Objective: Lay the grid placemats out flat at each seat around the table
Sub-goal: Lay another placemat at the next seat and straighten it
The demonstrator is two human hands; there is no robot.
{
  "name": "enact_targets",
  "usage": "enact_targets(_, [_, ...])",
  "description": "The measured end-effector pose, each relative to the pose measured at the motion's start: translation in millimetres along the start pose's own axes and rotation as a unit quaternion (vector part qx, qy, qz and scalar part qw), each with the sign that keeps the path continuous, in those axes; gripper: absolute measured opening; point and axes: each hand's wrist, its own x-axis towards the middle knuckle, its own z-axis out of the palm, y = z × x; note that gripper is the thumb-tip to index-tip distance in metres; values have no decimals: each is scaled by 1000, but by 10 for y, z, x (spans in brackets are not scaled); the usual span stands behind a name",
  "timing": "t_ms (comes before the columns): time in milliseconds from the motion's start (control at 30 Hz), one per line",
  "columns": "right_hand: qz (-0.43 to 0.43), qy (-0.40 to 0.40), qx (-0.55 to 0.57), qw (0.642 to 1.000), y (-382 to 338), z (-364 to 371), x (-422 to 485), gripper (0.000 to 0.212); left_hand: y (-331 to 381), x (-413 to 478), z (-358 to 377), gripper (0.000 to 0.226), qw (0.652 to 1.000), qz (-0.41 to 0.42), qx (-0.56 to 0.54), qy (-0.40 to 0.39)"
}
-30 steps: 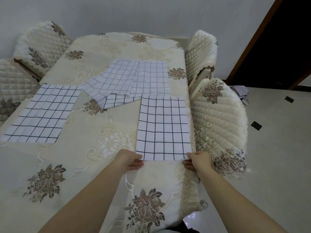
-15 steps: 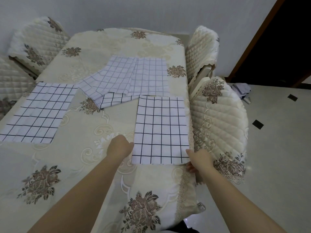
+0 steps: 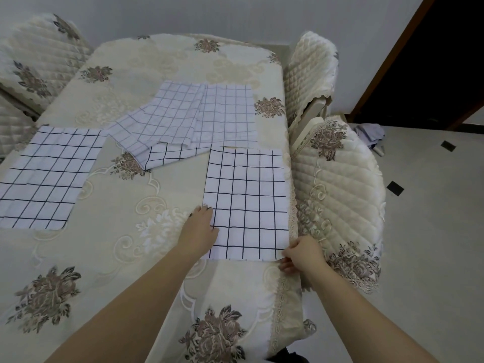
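Placemat (image 3: 246,203), white with black grid: lies flat at the table's right edge, beside a quilted chair (image 3: 337,195). Left hand (image 3: 200,229): palm down, fingers spread on its left border. Right hand (image 3: 301,254): pinches the near right corner. Advice: sweep outward from the centre to press out creases, keeping the edge square to the table rim. Second placemat (image 3: 45,176): flat, far left. Spare mats (image 3: 188,121): overlapped mid-table. Tablecloth (image 3: 117,231): cream, floral embroidery. Room: pale wall, tiled floor, dark doorway.
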Motion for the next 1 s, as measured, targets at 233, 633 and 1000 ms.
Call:
enact_targets(233, [-108, 71, -156, 979, -142, -84, -39, 20, 17, 132, 13, 62, 999, 24, 20, 19])
enact_targets(633, [-344, 83, -420, 836, -405, 388, 404, 70, 87, 414, 202, 67, 993, 30, 114, 14])
enact_targets(1000, [-326, 148, -427, 830, -420, 442, 634, 76, -62, 611, 252, 76, 986, 26, 136, 89])
